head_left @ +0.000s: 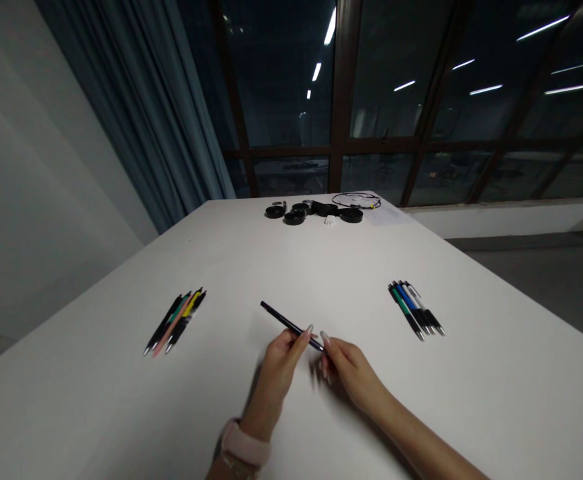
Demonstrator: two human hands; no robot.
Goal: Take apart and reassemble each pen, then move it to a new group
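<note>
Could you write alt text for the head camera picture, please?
A left hand holds a slim black pen over a white tabletop, one end at the right hand. A group of multicoloured pens lies left, another right.

I had the table (291,267) running away from my viewpoint, the window (291,87) behind its far edge, the curtain (156,107) and the wall (36,167) to its left. One group of pens (175,321) lay on my left, another set of pens (416,310) on my right. Between them, nearer me, a single pen (280,316) ran through my left hand (280,363), its near end by the fingertips of my right hand (354,373). Far ahead, round objects (295,217) lay mostly left of a coiled cable (339,203), with a paper sheet (388,217) at its right.
</note>
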